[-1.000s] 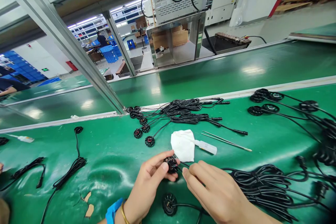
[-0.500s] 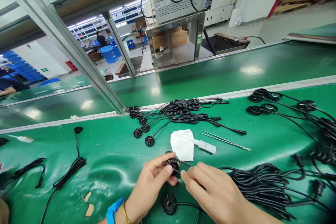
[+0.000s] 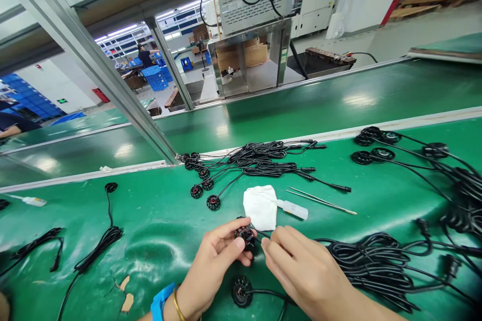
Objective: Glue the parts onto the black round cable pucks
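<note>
Pinching the small round black part (image 3: 244, 236) between thumb and fingers, your left hand (image 3: 213, 268) holds it just above the green mat (image 3: 161, 230), face up, I think so that you see into it. Your right hand (image 3: 305, 273) closes its fingertips on the thin wire (image 3: 262, 233) beside the part. The white cloth (image 3: 259, 205) and the tweezers (image 3: 320, 200) lie near, behind.

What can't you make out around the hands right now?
Head view, the only one:
1. What the right hand pinches beside the round black part: its own fingers hide it.
2. The part's back: covered by the left hand.
3. The part's red inner detail: too small.
4. Where the cable bundle ends: tangled, and cut off by the right edge.
</note>
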`<state>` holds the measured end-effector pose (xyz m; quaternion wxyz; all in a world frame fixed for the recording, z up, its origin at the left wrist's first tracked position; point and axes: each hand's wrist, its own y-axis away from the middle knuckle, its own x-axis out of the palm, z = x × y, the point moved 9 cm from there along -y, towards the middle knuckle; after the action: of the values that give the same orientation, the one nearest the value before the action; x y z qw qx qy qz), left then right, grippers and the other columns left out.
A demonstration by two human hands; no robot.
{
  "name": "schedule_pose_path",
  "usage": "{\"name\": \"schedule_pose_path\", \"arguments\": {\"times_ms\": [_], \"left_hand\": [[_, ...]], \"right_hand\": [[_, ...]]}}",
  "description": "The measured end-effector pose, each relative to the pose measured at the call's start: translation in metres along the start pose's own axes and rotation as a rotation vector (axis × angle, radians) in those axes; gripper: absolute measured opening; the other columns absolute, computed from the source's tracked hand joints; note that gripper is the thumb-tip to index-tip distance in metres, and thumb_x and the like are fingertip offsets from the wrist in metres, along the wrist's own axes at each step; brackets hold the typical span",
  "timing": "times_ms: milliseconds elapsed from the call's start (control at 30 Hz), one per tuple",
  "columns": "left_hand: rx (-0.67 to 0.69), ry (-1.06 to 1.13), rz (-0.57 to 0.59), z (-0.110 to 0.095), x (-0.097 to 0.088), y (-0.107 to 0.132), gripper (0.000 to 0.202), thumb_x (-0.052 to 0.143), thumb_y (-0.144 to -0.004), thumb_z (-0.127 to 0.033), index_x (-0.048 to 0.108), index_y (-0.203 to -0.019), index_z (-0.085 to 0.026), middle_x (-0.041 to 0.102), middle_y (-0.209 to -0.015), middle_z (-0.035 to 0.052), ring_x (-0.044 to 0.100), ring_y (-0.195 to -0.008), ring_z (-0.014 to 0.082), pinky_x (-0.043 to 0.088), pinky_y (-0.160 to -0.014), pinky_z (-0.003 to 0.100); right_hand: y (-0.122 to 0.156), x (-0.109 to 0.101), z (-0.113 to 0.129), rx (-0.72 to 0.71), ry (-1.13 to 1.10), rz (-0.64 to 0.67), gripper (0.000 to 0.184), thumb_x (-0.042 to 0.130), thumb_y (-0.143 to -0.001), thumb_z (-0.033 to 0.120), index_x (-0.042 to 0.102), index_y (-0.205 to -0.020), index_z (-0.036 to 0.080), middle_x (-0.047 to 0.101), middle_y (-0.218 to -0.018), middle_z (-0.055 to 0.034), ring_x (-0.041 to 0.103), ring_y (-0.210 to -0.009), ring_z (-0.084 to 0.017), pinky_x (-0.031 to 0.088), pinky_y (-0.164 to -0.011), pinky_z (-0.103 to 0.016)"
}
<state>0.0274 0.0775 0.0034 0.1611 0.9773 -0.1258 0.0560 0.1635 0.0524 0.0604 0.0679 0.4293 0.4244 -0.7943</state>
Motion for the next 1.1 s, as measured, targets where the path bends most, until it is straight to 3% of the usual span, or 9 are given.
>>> {"name": "schedule_pose_path", "arguments": {"times_ms": [200, 433, 600, 700, 900, 1100], "left_hand": [[-0.011, -0.018, -0.059, 0.001, -0.001, -0.003, 0.049, 0.072, -0.087, -0.039, 0.066, -0.130, -0.016, 0.074, -0.110, 0.0125, 0.064, -0.078, 0.0152, 0.053, -0.081, 0.030], [-0.025, 0.023, -0.057, 0.005, 0.002, -0.004, 0.053, 0.078, -0.081, -0.037, 0.067, -0.128, -0.014, 0.074, -0.108, 0.0139, 0.061, -0.071, 0.0119, 0.053, -0.074, 0.026], [-0.051, 0.034, -0.051, 0.011, 0.003, -0.004, 0.058, 0.081, -0.077, -0.039, 0.066, -0.128, -0.015, 0.073, -0.114, 0.0163, 0.068, -0.096, 0.0216, 0.053, -0.084, 0.030], [-0.048, 0.001, -0.065, 0.010, 0.001, -0.004, 0.052, 0.082, -0.076, -0.036, 0.068, -0.122, -0.015, 0.073, -0.113, 0.0157, 0.068, -0.102, 0.0241, 0.053, -0.085, 0.029], [0.019, 0.003, -0.067, 0.005, -0.002, -0.004, 0.033, 0.076, -0.081, -0.028, 0.071, -0.111, -0.015, 0.075, -0.108, 0.0122, 0.067, -0.092, 0.0180, 0.050, -0.076, 0.023], [0.010, -0.028, -0.047, 0.004, 0.000, -0.003, 0.036, 0.074, -0.083, -0.026, 0.068, -0.117, -0.016, 0.074, -0.110, 0.0118, 0.066, -0.095, 0.0182, 0.050, -0.080, 0.024]], "right_hand": [[0.007, 0.009, 0.005, -0.030, 0.002, 0.019, 0.020, 0.045, -0.087, -0.001, 0.052, -0.081, 0.016, 0.043, -0.076, -0.0032, 0.037, -0.068, -0.018, 0.024, -0.062, -0.032], [0.007, 0.013, 0.009, -0.041, 0.012, 0.037, 0.020, 0.043, -0.089, 0.001, 0.051, -0.081, 0.017, 0.044, -0.077, -0.0041, 0.037, -0.069, -0.019, 0.023, -0.062, -0.033], [0.008, 0.018, 0.011, -0.040, 0.032, 0.031, 0.020, 0.043, -0.089, 0.001, 0.051, -0.080, 0.017, 0.046, -0.078, -0.0045, 0.040, -0.068, -0.019, 0.024, -0.061, -0.033], [0.006, 0.017, 0.013, -0.038, 0.029, 0.011, 0.022, 0.044, -0.089, 0.001, 0.051, -0.077, 0.017, 0.045, -0.075, -0.0036, 0.041, -0.066, -0.019, 0.025, -0.060, -0.033], [0.005, 0.015, 0.012, -0.002, -0.048, -0.011, 0.021, 0.045, -0.095, 0.007, 0.049, -0.077, 0.018, 0.045, -0.074, -0.0025, 0.043, -0.066, -0.017, 0.028, -0.060, -0.032], [0.009, 0.019, 0.008, 0.044, -0.114, 0.021, 0.018, 0.044, -0.096, 0.008, 0.052, -0.083, 0.017, 0.046, -0.076, -0.0030, 0.047, -0.069, -0.017, 0.032, -0.061, -0.031]]}}
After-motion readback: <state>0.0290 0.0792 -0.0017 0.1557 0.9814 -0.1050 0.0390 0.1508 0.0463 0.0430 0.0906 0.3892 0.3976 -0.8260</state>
